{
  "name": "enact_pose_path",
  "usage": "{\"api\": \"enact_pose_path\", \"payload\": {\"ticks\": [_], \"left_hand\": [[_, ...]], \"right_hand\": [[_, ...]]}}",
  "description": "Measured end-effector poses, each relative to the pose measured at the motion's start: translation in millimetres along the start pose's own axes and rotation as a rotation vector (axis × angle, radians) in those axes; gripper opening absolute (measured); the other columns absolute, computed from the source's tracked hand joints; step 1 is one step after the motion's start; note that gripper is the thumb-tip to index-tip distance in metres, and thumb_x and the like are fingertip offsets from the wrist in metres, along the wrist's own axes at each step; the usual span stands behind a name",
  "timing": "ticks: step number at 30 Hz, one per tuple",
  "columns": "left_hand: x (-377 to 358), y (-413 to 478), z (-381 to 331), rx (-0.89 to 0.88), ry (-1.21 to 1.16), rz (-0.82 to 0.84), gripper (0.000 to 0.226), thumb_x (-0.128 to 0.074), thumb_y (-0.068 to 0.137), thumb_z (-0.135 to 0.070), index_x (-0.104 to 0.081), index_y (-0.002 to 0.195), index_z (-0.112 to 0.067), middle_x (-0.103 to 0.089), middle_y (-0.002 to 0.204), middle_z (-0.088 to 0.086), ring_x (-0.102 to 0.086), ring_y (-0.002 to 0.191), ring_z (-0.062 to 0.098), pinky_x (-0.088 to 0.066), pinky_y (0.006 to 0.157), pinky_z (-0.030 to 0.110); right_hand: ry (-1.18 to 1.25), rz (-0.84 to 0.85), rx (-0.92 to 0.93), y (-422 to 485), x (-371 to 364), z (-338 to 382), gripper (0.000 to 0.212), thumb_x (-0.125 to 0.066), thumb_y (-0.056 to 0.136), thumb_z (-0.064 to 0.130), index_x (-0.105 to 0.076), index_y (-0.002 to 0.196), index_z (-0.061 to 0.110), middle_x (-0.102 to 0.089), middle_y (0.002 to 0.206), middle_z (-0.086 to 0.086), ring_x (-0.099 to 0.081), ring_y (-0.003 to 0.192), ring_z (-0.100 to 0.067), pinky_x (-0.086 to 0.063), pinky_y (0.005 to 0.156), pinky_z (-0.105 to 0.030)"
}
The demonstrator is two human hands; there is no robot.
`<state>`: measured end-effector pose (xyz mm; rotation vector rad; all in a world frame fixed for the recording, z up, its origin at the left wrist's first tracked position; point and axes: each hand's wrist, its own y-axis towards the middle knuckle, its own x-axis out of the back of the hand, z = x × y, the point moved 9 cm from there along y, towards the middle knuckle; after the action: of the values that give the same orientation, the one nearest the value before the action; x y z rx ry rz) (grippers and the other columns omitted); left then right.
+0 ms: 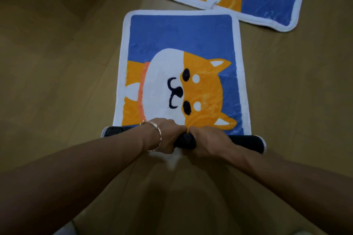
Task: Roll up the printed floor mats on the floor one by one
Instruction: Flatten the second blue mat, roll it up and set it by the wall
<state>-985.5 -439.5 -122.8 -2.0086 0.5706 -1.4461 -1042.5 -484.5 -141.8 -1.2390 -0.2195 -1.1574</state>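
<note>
Black, dotted rubber backing is what I have under my fingers: both my hands are clamped on the rolled-up part of the mat. My left hand (165, 134) curls over the top of the roll (246, 142) with the knuckles up. My right hand (207, 142) grips it the same way just beside the left, so the two almost touch at the middle of the roll. Only a short stretch of the backing shows between them. A thin, pale bracelet (157, 135) sits on my left wrist.

The roll lies crosswise on the floor (57, 66) right in front of me, and its two ends stick out past my hands, each showing a white stitched edge. Only the near end of the mat is wound in; the rest of the mat (181, 34) lies flat and stretches away from me. It has a white border, a blue field and an orange-and-white dog's face turned sideways, with the ears pointing to my right. The dog's dark eyes, nose and mouth are plain to see, and the roll has reached the lower ear.

Beyond it lies a second mat (271, 5) with the same dog print, flat and set at an angle. The far right corner of my mat meets its near edge.
</note>
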Motion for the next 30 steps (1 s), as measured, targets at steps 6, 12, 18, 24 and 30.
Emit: {"api": "enact_pose_path", "payload": {"ticks": [6,12,18,24,30], "left_hand": [[-3,-3,-1,0.064,0.137,-0.138,0.028,-0.052,0.089,-0.03,-0.043,0.112,-0.016,-0.061,0.101,0.006,-0.061,0.085,0.029,-0.035,0.059,0.032],[-1,-6,0,0.043,0.108,-0.147,0.036,-0.052,0.089,-0.034,-0.04,0.12,-0.018,-0.059,0.103,0.005,-0.06,0.088,0.029,-0.036,0.061,0.031],[-7,-2,6,0.07,0.03,-0.049,0.028,-0.057,0.086,-0.026,-0.047,0.111,-0.019,-0.062,0.096,0.004,-0.061,0.084,0.026,-0.039,0.061,0.03],[-7,-5,2,0.05,-0.048,-0.107,0.036,-0.057,0.085,-0.032,-0.043,0.115,-0.019,-0.058,0.105,0.002,-0.059,0.094,0.025,-0.04,0.064,0.03],[-12,0,1,0.083,0.018,-0.117,0.03,-0.058,0.084,-0.028,-0.043,0.108,-0.018,-0.061,0.095,0.004,-0.06,0.079,0.025,-0.042,0.06,0.031]], "right_hand": [[-0.067,-0.045,0.006,-1,5,1,0.021,-0.061,0.083,0.029,-0.049,0.097,0.017,-0.058,0.089,-0.002,-0.057,0.08,-0.024,-0.042,0.06,-0.037],[-0.108,0.048,0.042,0,8,5,0.022,-0.061,0.085,0.02,-0.05,0.103,0.015,-0.06,0.093,-0.005,-0.058,0.083,-0.026,-0.041,0.061,-0.036],[-0.162,-0.028,0.062,0,6,7,0.027,-0.062,0.084,0.026,-0.047,0.104,0.015,-0.06,0.095,-0.005,-0.059,0.085,-0.026,-0.04,0.062,-0.037],[-0.07,0.114,0.034,4,3,-2,0.03,-0.067,0.08,0.031,-0.049,0.101,0.018,-0.062,0.092,0.0,-0.06,0.08,-0.023,-0.049,0.065,-0.036],[-0.23,-0.048,0.075,-9,6,9,0.034,-0.06,0.087,0.027,-0.042,0.115,0.016,-0.055,0.103,-0.005,-0.055,0.09,-0.027,-0.038,0.065,-0.037]]}}
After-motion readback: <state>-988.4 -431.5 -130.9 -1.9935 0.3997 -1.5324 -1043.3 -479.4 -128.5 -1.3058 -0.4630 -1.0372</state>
